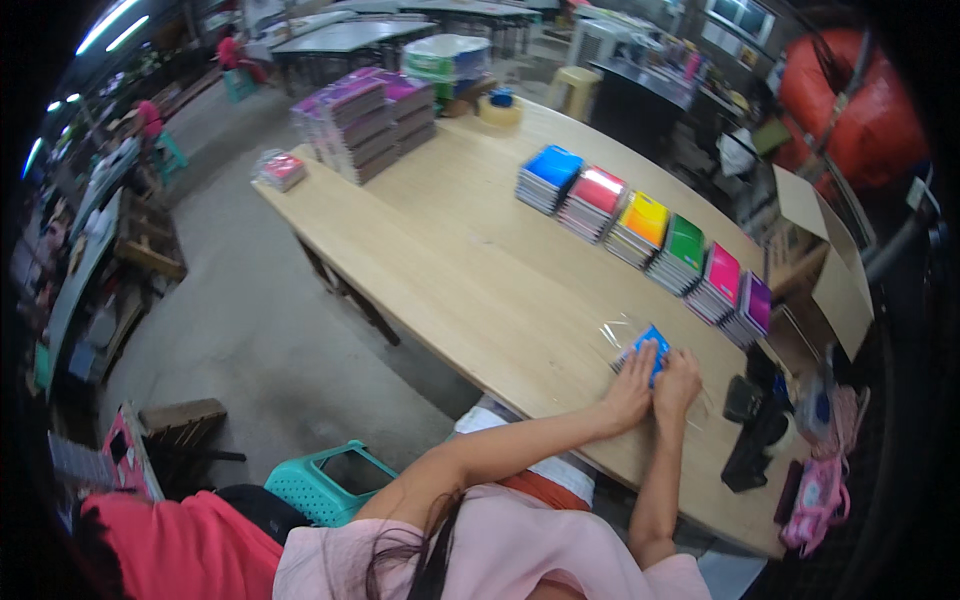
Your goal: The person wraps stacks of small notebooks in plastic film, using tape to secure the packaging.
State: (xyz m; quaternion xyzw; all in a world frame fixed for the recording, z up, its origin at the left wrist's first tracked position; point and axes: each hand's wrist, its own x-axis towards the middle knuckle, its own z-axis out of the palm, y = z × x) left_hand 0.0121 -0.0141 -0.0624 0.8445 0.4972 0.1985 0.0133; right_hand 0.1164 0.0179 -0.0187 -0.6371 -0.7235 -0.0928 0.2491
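Observation:
A small blue notebook [656,344] lies on the light wooden table near its front edge, with a clear plastic bag [622,332] around or beneath it, spread out to its left. Across the notebook rests my left hand [630,388], its fingers stretched out over the cover. My right hand [677,384] is at the notebook's right edge, fingers curled closed; what lies between them is hidden. Beyond my hands runs a row of notebook stacks: blue [550,178], red [594,200], yellow [638,226], green [679,250], pink [716,282] and purple [747,308].
Purple notebook piles [350,120] and a wrapped pack [282,170] stand at the table's far left, near a tape roll [500,112]. To the right are a black tape dispenser [757,430], a pink pouch [815,505] and an open cardboard box [800,250]. A green stool [325,485] stands left.

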